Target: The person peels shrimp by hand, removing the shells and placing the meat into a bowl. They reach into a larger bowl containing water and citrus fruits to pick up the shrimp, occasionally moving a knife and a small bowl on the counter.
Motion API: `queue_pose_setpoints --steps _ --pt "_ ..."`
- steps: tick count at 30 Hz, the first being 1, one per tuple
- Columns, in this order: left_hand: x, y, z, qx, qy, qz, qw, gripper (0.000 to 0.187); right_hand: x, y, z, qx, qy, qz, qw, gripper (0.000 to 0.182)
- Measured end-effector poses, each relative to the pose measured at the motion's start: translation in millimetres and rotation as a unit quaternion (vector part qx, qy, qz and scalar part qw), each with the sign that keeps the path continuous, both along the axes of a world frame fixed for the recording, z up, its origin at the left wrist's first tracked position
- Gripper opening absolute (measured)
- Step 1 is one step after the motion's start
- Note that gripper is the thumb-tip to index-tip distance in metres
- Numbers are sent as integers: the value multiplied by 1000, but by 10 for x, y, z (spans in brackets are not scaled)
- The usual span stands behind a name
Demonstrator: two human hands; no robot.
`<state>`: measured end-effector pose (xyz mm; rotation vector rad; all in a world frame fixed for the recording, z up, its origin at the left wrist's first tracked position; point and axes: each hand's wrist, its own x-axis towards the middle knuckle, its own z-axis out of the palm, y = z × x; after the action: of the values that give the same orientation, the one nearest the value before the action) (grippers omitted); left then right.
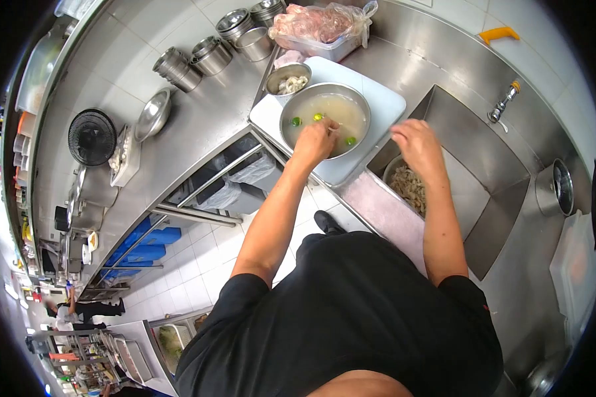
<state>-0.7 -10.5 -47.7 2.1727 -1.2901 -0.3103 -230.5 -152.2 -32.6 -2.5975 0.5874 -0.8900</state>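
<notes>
A wide metal bowl of cloudy liquid stands on a white cutting board. Green citrus pieces, one of them a lime half, float in it. My left hand reaches over the bowl's near rim, its fingers drawn together at the liquid; what they hold is hidden. Over the sink's left edge, my right hand hovers with fingers curled in, and nothing can be made out in them. Below it sits a container of greyish-brown scraps, perhaps shells. Behind the large bowl, a small metal bowl holds pale, wet pieces.
A bag of raw meat rests in a clear tub at the back. To the right is a steel sink with a tap. A pink cloth-like surface lies before the board. Steel pots line the left counter.
</notes>
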Motion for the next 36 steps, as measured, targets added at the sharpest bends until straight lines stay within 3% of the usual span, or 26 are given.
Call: queue_pose_setpoints --steps 3,5,15,21,28,30,33,36 --pt "-90 49 120 -63 258 46 963 30 463 192 138 2 -99 86 991 24" --pt "-112 87 166 -123 379 52 916 29 751 216 38 32 -85 121 988 23" --pt "-134 229 288 -182 361 17 915 23 1034 211 1 292 -56 175 939 25" --pt "-173 237 312 -190 419 -11 888 20 984 135 31 309 -62 196 928 27" --pt "-187 114 199 -336 611 -63 714 15 1101 166 15 347 -169 198 901 22" --pt "-174 101 191 -330 577 -20 747 24 1100 223 24 402 -197 228 865 21" --pt "-241 102 289 -266 478 0 837 38 1089 219 22 320 -159 177 917 21" --pt "-209 145 289 -181 357 -24 916 47 1081 188 31 162 -123 93 975 20"
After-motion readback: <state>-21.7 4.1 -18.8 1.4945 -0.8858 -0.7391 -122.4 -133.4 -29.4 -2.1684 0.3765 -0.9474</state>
